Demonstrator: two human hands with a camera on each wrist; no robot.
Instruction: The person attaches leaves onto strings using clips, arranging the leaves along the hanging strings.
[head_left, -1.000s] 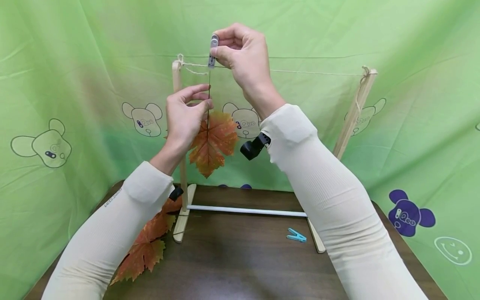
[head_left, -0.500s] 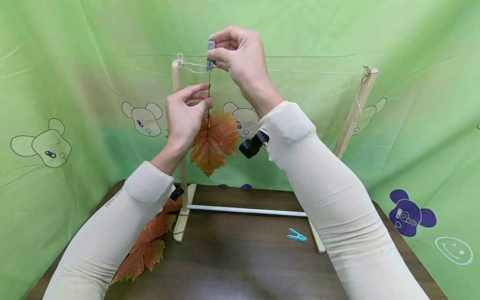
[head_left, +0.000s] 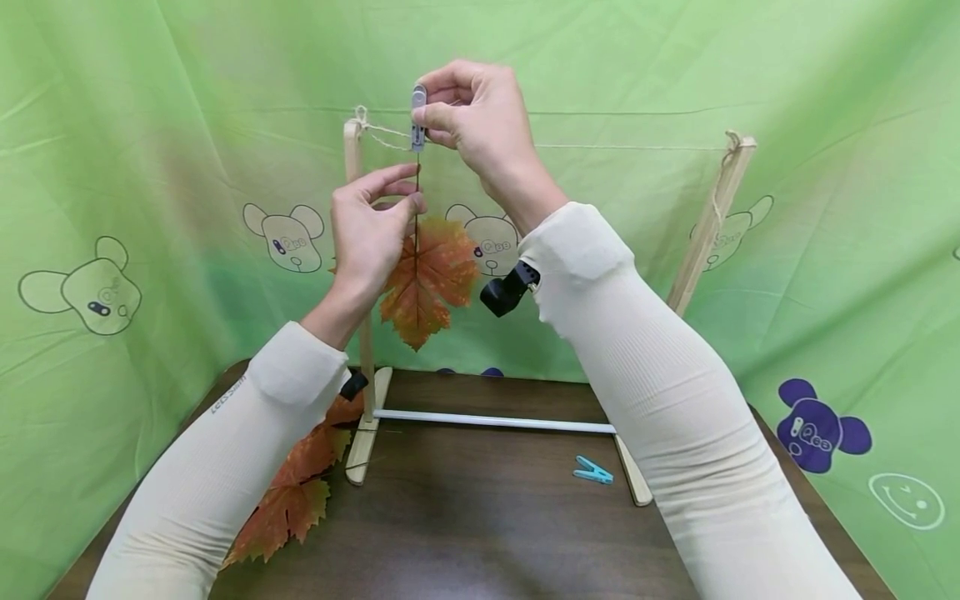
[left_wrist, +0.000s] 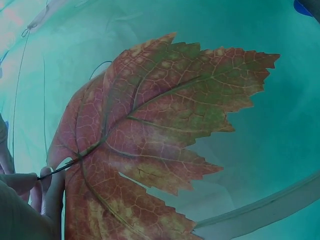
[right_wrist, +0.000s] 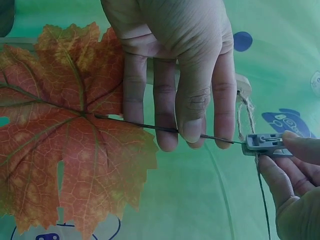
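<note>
A: Where's the orange leaf (head_left: pixel 442 279) right now?

B: Hanging tip-down, partly behind and below my left hand (head_left: pixel 367 225), with most of its blade showing to the right of it. The dark stem (right_wrist: pixel 162 128) runs upward past my fingers.

A: How are you holding it?

B: My left thumb pinches the stem against the fingers, well above the bench (head_left: pixel 480 517).

A: And your right hand (head_left: pixel 491 121)?

B: That's higher and farther right, thumb and fingers pinching a grey clip (head_left: pixel 418 125), so the leaf is below it and a little left. The clip stands upright at the string (head_left: pixel 630 147), near the left post (head_left: pixel 352 154), and the stem's top meets its lower end. I can't tell whether the clip has bitten onto the stem.

A: What's on the bench?

B: A blue clip (head_left: pixel 593 471) lies at the right, near the stand's right foot (head_left: pixel 633 475). More leaves (head_left: pixel 288 500) lie at the left, partly covered by my left sleeve (head_left: pixel 217 475). A white rod (head_left: pixel 495 422) runs across the far side.
</note>
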